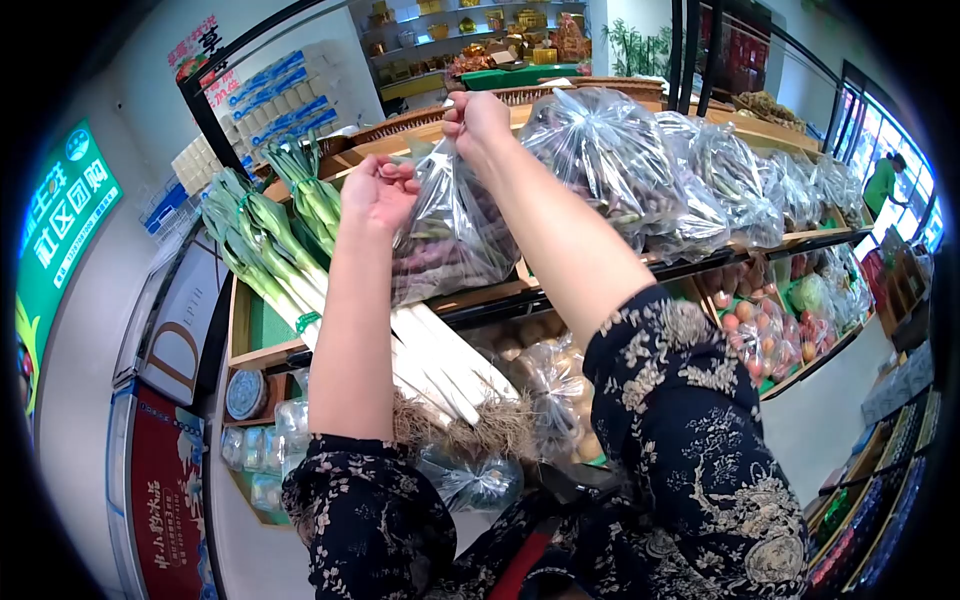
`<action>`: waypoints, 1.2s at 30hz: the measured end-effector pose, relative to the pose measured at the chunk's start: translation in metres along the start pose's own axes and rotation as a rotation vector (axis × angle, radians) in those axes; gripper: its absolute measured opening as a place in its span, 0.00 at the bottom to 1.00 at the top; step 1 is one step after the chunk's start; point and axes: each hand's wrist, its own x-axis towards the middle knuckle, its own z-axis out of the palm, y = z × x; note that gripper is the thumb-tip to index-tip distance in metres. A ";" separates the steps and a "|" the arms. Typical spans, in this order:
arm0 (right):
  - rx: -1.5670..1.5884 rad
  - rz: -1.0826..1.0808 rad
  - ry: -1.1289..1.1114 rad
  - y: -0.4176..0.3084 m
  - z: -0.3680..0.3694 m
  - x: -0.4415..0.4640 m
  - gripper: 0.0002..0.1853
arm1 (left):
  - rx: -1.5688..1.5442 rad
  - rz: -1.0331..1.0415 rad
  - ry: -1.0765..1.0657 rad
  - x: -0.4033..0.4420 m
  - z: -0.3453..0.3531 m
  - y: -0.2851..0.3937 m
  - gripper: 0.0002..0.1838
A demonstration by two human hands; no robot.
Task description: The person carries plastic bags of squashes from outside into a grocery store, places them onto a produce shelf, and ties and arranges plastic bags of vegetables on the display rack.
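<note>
A clear plastic bag (455, 225) of purplish long vegetables stands on the upper shelf. My right hand (478, 125) is closed on the top of this bag, its fingers pinched together. Lower and to the left, my left hand (380, 190) has its fingers curled in at the bag's upper left edge and appears to grip the plastic; the exact hold is partly hidden. Left of my forearm lie leeks (265, 245) with green tops, bound by a green band. Their white stalks (450, 350) and hairy roots (470, 425) stick out over the shelf front beneath my arms.
More clear bags of long vegetables (605, 155) line the shelf to the right. Below are bagged potatoes (560, 390) and bagged red fruit (765, 335). Black rack posts (688, 55) rise behind. A person in green (882, 185) stands at the far right.
</note>
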 end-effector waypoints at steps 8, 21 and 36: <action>0.001 0.273 0.451 0.003 -0.039 0.029 0.07 | -0.249 -0.114 0.124 -0.023 -0.042 0.004 0.05; -1.003 0.226 -0.393 -0.027 -0.026 -0.036 0.16 | 1.011 -0.020 -0.151 -0.012 -0.007 0.009 0.29; -1.144 0.135 -0.472 -0.003 -0.015 -0.063 0.14 | 1.108 0.294 -0.142 -0.014 -0.003 -0.019 0.08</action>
